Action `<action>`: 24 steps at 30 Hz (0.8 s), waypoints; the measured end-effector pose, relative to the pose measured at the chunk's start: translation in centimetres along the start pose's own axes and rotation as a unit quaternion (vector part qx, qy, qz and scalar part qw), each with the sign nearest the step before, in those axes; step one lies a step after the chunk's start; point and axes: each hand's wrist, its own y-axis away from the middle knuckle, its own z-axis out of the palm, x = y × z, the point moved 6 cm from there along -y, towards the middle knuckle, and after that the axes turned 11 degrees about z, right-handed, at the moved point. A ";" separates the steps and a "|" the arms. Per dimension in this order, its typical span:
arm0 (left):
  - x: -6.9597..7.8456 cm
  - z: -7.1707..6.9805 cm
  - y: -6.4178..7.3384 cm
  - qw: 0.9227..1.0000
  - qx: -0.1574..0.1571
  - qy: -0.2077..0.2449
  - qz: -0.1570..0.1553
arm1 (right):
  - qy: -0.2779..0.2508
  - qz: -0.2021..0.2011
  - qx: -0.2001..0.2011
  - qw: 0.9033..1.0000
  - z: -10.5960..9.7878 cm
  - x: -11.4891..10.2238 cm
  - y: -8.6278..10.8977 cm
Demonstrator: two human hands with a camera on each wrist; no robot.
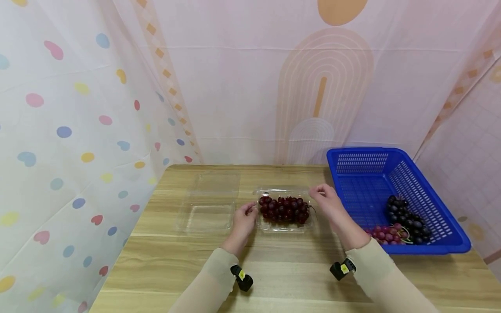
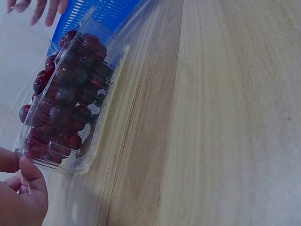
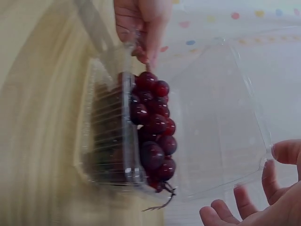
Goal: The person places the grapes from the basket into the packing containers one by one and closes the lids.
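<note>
A clear plastic clamshell box (image 1: 285, 229) stands in the middle of the table, holding a bunch of dark red grapes (image 1: 285, 210). The bunch rises above the box's rim, and its stem pokes out at the right end. With thumb and fingers, my left hand (image 1: 245, 219) pinches the rim at the left end. My right hand (image 1: 328, 201) is at the far right corner, where its thumb and index finger pinch the edge of the raised lid (image 3: 216, 117). The other right fingers are spread apart in the right wrist view.
An open clear box (image 1: 211, 217) lies on the wooden table (image 1: 274, 269) to the left. At right stands a blue plastic basket (image 1: 364, 182) with black grapes (image 1: 409, 219) and pinkish red grapes (image 1: 391, 234). Patterned curtains (image 1: 235, 87) hang behind and beside the table.
</note>
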 end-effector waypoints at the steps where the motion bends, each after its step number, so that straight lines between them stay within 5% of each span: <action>1: 0.0 0.0 0.0 1.000 0.001 0.001 0.000 | 0.001 0.000 0.001 1.000 0.0 0.3 0.1; 8: -0.2 0.0 0.0 1.000 0.004 0.007 0.002 | 0.007 0.006 -0.012 1.000 0.7 2.3 0.9; 17: -0.5 0.2 0.0 0.994 -0.009 0.108 -0.025 | 0.005 0.018 -0.023 1.000 1.3 4.4 1.3; 24: -0.5 0.1 0.0 0.993 -0.010 0.108 -0.044 | 0.003 0.058 -0.048 0.997 1.7 5.9 1.6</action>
